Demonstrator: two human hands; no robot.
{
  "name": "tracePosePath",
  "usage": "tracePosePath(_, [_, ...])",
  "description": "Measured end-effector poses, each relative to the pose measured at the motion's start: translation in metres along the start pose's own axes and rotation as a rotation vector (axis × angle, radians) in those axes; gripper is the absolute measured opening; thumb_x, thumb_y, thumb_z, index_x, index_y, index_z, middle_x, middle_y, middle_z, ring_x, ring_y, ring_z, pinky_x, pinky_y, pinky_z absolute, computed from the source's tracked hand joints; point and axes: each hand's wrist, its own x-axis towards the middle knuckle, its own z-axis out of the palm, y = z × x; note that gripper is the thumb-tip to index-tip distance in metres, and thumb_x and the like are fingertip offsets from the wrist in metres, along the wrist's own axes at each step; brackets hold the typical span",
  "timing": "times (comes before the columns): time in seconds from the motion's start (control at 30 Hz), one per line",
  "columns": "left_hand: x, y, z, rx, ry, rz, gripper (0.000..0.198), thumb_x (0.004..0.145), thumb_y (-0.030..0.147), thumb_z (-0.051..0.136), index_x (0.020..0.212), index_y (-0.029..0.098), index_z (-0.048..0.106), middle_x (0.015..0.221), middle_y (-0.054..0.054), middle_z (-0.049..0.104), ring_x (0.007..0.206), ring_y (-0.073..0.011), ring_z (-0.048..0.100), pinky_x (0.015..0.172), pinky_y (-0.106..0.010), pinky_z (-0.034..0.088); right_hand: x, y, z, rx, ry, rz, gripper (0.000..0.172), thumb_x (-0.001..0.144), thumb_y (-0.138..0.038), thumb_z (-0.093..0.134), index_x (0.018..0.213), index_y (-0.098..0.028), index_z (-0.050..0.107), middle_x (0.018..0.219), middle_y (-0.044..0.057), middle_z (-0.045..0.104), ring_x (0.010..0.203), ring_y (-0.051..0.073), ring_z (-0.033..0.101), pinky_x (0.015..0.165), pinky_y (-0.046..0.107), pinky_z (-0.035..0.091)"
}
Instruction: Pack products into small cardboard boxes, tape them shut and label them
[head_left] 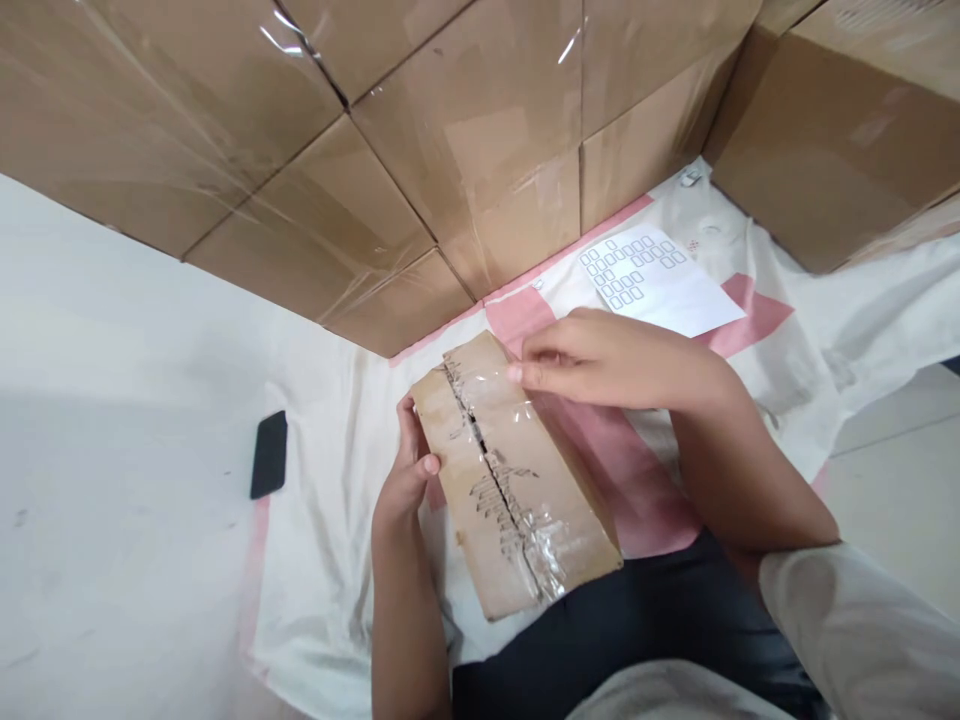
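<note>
A small cardboard box [517, 470] lies tilted over my lap, its taped top facing me. Clear tape covers a dark, ragged seam running lengthwise, with worn black marks beside it. My left hand [409, 465] grips the box's left side, thumb near the top edge and fingers around the far left corner. At the upper right edge, the curled fingers of my right hand [559, 355] are closed, with the thumb tip pressed against the taped surface. Whether a bit of tape is pinched there, I cannot tell.
Large taped cartons [480, 180] are stacked ahead, with another carton [832, 150] at the right. A white paper sheet [660, 280] with printed small boxes lies on the white and pink cloth [322, 560]. A black phone [269, 455] rests at the left.
</note>
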Motion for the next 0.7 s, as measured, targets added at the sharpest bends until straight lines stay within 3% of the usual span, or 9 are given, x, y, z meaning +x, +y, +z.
tracePosePath(0.1, [0.0,-0.005,-0.002,-0.099,-0.005,0.024,0.095,0.056,0.069,0.086,0.133,0.032,0.045,0.143,-0.009,0.049,0.135,-0.0371,0.046,0.105,-0.046,0.047,0.0,0.001,-0.002,-0.008,-0.308,0.067,0.053,0.092,-0.059,0.059,0.059,-0.019,0.044,0.055,-0.005,0.037,0.051,0.009,0.033,0.052,0.029,0.023])
tracePosePath(0.23, [0.002,-0.011,-0.007,-0.127,-0.029,0.035,0.092,0.057,0.065,0.088,0.134,0.035,0.046,0.144,-0.008,0.048,0.136,-0.036,0.045,0.104,-0.046,0.048,0.002,0.003,-0.007,0.022,-0.443,-0.045,0.047,0.094,-0.049,0.058,0.061,-0.019,0.046,0.058,-0.005,0.037,0.052,0.008,0.033,0.052,0.028,0.023])
tracePosePath(0.47, [0.003,-0.011,-0.01,-0.088,-0.05,0.051,0.089,0.06,0.067,0.084,0.134,0.035,0.046,0.147,-0.007,0.046,0.14,-0.0367,0.041,0.103,-0.045,0.048,0.001,0.007,-0.015,-0.033,-0.25,-0.214,0.022,0.092,-0.025,0.056,0.072,-0.019,0.063,0.065,-0.004,0.054,0.058,0.01,0.043,0.06,0.028,0.029])
tracePosePath(0.7, [-0.001,-0.008,-0.005,-0.078,-0.027,0.025,0.093,0.06,0.068,0.084,0.137,0.034,0.044,0.146,-0.008,0.047,0.137,-0.0366,0.045,0.101,-0.044,0.05,0.002,0.002,-0.013,0.061,-0.211,-0.18,0.023,0.089,-0.023,0.056,0.067,-0.018,0.056,0.059,-0.006,0.045,0.055,0.008,0.039,0.058,0.027,0.026])
